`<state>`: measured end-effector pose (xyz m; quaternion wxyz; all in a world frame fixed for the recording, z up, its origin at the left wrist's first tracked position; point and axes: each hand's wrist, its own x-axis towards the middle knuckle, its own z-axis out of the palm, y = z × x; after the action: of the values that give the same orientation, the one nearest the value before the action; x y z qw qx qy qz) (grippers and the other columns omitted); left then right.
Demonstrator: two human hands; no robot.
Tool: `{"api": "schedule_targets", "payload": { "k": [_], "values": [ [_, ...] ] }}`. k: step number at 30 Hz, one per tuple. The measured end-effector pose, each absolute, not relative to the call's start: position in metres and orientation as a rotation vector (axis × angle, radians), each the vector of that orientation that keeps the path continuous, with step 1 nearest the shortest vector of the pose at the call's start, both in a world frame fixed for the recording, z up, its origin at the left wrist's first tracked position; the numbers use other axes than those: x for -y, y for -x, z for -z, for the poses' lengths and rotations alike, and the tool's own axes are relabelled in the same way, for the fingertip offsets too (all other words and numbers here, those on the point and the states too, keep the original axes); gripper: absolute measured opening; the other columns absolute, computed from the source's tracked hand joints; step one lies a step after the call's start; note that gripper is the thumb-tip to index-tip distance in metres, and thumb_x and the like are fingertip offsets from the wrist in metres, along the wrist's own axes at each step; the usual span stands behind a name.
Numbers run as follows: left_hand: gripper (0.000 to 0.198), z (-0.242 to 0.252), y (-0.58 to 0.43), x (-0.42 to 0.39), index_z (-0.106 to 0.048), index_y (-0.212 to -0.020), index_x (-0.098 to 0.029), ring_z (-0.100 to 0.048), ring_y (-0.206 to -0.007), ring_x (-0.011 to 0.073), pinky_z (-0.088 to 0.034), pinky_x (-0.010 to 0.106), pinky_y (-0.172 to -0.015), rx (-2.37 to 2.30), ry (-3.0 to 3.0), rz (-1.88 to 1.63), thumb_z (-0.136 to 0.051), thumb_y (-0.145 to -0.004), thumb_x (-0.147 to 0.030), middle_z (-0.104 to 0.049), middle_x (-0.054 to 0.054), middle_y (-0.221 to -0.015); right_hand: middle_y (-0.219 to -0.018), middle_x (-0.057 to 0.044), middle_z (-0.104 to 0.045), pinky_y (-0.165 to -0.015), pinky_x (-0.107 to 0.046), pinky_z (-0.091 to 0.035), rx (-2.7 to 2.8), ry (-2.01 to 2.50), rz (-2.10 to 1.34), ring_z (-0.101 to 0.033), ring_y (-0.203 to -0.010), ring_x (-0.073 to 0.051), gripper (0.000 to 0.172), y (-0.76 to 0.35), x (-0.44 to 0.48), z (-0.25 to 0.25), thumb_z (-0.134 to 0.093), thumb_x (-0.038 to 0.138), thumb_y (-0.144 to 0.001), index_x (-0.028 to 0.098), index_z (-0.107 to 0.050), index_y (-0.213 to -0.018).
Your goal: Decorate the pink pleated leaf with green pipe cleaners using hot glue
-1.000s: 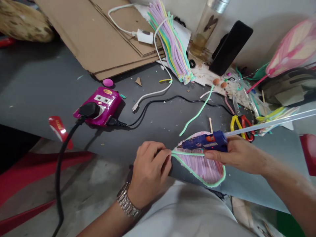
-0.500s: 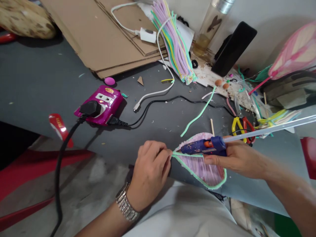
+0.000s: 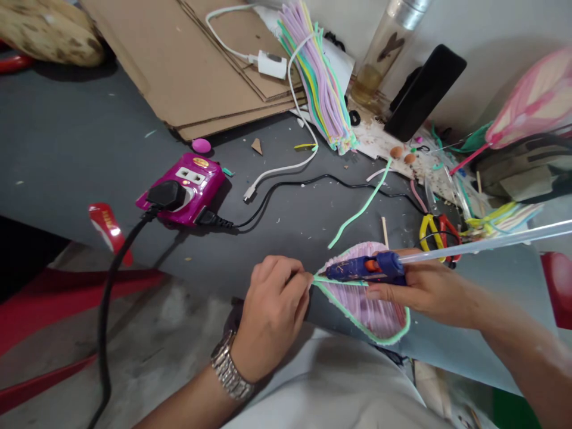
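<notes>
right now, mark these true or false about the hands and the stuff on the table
1. The right hand holds the blue hot glue gun. True.
2. The metal wristwatch is on the right wrist. False: the metal wristwatch is on the left wrist.
3. The left hand pinches a mint-green pipe cleaner. True.
4. The magenta power strip sits on the floor. False: the magenta power strip lies on the grey sheet on the table.
</notes>
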<state>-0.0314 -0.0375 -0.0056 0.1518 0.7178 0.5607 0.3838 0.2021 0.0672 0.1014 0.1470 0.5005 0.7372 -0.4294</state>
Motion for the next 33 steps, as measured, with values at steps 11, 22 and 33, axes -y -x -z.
{"api": "schedule_targets", "payload": {
  "k": [11, 22, 33],
  "values": [
    [0.016, 0.0049, 0.0309, 0.0369, -0.066, -0.091, -0.017, -0.052, -0.087, 0.0204, -0.045, 0.036, -0.074, -1.62, -2.07, -1.107, -0.055, -0.094, -0.005, -0.065, 0.008, -0.092, -0.123, -0.002, -0.072, -0.106, -0.042, -0.046, -2.195, -1.383, 1.202, -0.063, -0.115, -0.03, 0.043, -0.2046, -0.068, -0.1006, -0.059, 0.058, -0.092, 0.029, -0.075, -0.12],
    [0.015, 0.0061, 0.0304, 0.0374, -0.066, -0.092, -0.016, -0.052, -0.088, 0.0208, -0.046, 0.037, -0.076, -1.606, -2.052, -1.113, -0.056, -0.093, -0.005, -0.065, 0.009, -0.094, -0.119, -0.002, -0.074, -0.103, -0.04, -0.048, -2.203, -1.408, 1.182, -0.065, -0.113, -0.029, 0.043, -0.2054, -0.0645, -0.1012, -0.061, 0.062, -0.09, 0.03, -0.078, -0.114],
    [0.016, 0.0065, 0.0306, 0.0376, -0.066, -0.093, -0.015, -0.052, -0.087, 0.021, -0.046, 0.037, -0.077, -1.603, -2.049, -1.107, -0.057, -0.09, -0.001, -0.064, 0.008, -0.093, -0.127, -0.004, -0.072, -0.11, -0.042, -0.044, -2.271, -1.331, 1.157, -0.063, -0.121, -0.03, 0.05, -0.2037, -0.0684, -0.1008, -0.054, 0.065, -0.094, 0.03, -0.073, -0.125]
  ]
}}
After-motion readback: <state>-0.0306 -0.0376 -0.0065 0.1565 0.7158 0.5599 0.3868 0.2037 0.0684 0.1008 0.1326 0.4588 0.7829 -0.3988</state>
